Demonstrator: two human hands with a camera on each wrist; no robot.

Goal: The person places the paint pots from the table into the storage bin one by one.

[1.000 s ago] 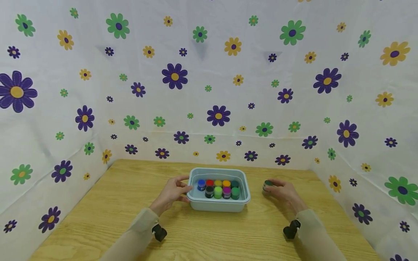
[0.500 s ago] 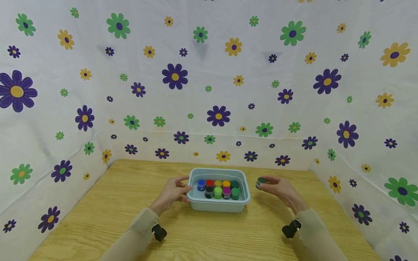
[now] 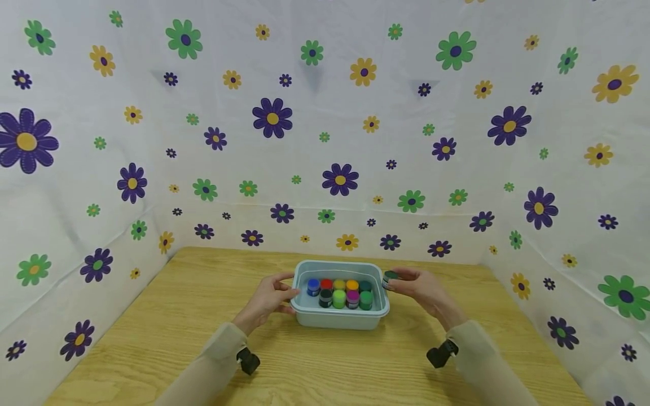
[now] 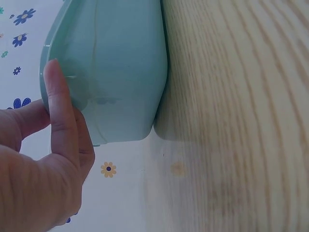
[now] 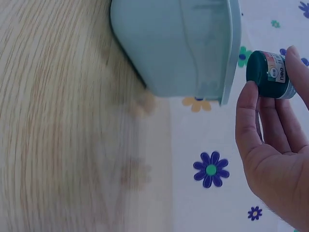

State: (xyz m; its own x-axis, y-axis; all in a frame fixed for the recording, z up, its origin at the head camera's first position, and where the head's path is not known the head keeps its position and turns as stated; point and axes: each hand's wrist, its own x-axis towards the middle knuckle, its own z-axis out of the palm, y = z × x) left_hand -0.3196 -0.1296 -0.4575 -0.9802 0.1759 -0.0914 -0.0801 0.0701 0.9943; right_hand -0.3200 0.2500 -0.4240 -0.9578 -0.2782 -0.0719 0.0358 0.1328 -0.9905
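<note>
A pale blue plastic basin (image 3: 337, 321) stands on the table with several small paint jars inside, among them a blue jar (image 3: 313, 287), a light green jar (image 3: 338, 299) and a purple jar (image 3: 352, 300). My left hand (image 3: 269, 299) grips its left rim, thumb on the inner side and fingers outside; the left wrist view shows the basin wall (image 4: 116, 72) beside those fingers. At the right rim, my right hand (image 3: 418, 290) holds a dark green paint jar (image 5: 270, 72) between thumb and fingers, raised above rim height in the right wrist view.
The wooden table (image 3: 325, 372) runs back to a white curtain (image 3: 325, 152) printed with flowers, which also stands along both sides. Each wrist carries a small black camera (image 3: 247, 361).
My right hand has lifted the dark green paint jar off the table and brought it left to the basin's right rim. My left hand and the basin have stayed put.
</note>
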